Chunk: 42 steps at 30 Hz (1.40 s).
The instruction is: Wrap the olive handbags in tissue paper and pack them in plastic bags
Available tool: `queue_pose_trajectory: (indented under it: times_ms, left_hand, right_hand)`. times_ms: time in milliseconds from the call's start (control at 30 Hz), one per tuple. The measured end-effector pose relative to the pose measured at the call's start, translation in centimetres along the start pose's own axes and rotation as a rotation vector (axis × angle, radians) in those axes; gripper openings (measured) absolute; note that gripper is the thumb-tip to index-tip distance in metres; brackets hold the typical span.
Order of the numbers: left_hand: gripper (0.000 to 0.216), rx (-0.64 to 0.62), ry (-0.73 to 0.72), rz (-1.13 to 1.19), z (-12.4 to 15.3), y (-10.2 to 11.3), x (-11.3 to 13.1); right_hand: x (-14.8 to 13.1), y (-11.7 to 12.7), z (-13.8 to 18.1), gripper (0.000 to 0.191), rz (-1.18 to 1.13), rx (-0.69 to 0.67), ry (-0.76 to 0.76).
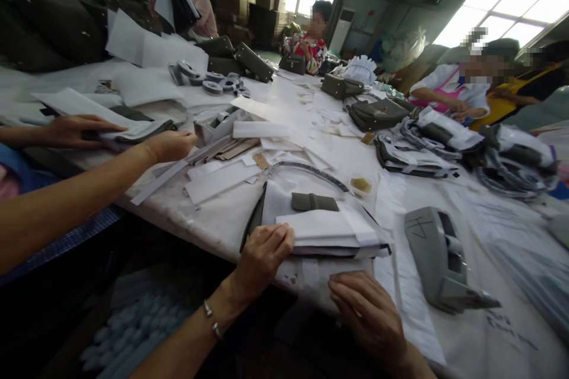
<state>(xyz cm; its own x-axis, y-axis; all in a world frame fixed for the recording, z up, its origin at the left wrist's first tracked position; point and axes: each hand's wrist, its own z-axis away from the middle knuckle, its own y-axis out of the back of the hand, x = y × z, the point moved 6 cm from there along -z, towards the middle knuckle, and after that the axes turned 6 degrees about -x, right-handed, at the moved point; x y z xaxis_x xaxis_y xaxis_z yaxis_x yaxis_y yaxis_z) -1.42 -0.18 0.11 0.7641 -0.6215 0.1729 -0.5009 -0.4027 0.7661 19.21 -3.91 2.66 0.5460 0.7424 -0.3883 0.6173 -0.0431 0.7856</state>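
A dark olive handbag point(315, 201), partly wrapped in white sheeting, lies at the near table edge, its wrapped handle arching toward the back. My left hand point(267, 249), with a metal bracelet at the wrist, is closed on the bag's near left edge, fingers over the white paper point(320, 228). Its thumb is hidden. Just right of the bag's front, at the table edge, my right hand point(367, 311) is apart from it, fingers stretched and slightly bent, with nothing visible in them. A pale strip point(310, 272) hangs from the bag's front over the edge.
A grey tape dispenser point(435, 260) stands at the right. A co-worker's hands point(166, 145) work on another bag at the left. White and brown card strips point(226, 148), tape rolls point(213, 86), a small plastic tub point(361, 185) and wrapped bags point(418, 151) lie around.
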Motion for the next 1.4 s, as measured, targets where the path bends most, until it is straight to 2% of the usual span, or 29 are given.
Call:
queue_pose_trajectory:
  times_ms: [100,167,233,333,400,500,633,800,933,1100,1167,1267,1400]
  left_hand:
    - [0.029,-0.025,-0.018,-0.069,-0.3,-0.8,0.9]
    - [0.03,-0.045,-0.037,-0.091,-0.3,-1.3,1.3]
    - [0.032,-0.049,-0.074,-0.092,0.0,-1.6,1.6]
    - [0.033,-0.009,-0.097,-0.087,0.2,-1.6,1.8]
    - [0.032,0.017,-0.097,-0.093,0.3,-1.4,1.7]
    - [0.031,0.021,-0.097,-0.099,0.0,-1.1,1.6]
    - [0.032,0.006,-0.106,-0.101,-1.0,-0.4,1.7]
    - [0.031,-0.025,-0.13,-0.125,-3.0,0.0,2.9]
    - [0.033,-0.028,-0.111,-0.092,-3.5,-1.9,3.6]
    - [0.033,-0.033,-0.063,-0.065,-2.4,-4.2,3.5]
    - [0.032,-0.034,-0.061,-0.055,-2.1,-4.3,3.4]
    - [0.032,-0.035,-0.067,-0.04,-2.1,-4.0,3.4]
    - [0.033,-0.02,-0.059,-0.042,-2.2,-3.8,3.4]
  right_hand:
    - [-0.9,1.8,-3.6,0.036,-0.013,0.06,0.018]
    - [0.3,2.4,-7.0,0.023,-0.009,0.101,-0.031]
    - [2.8,1.9,-10.7,0.013,0.002,0.066,-0.125]
    - [8.1,-0.9,-15.9,0.02,0.056,-0.179,-0.392]
    - [11.7,-3.5,-17.9,0.029,0.123,-0.452,-0.607]
    - [15.2,-6.3,-19.9,0.028,0.115,-0.674,-0.722]
    - [16.8,-8.6,-20.6,0.021,0.04,-0.797,-0.781]
    - [16.6,-9.4,-20.5,0.016,-0.036,-0.79,-0.815]
    - [16.3,-8.5,-20.0,0.018,-0.113,-0.719,-0.82]
    - [16.2,-7.3,-19.4,0.014,-0.277,-0.572,-0.788]
    - [16.1,-7.0,-19.6,0.013,-0.365,-0.521,-0.764]
    - [15.6,-6.5,-19.8,0.023,-0.499,-0.461,-0.72]
    - [13.4,-5.3,-18.9,0.021,-0.677,-0.369,-0.655]
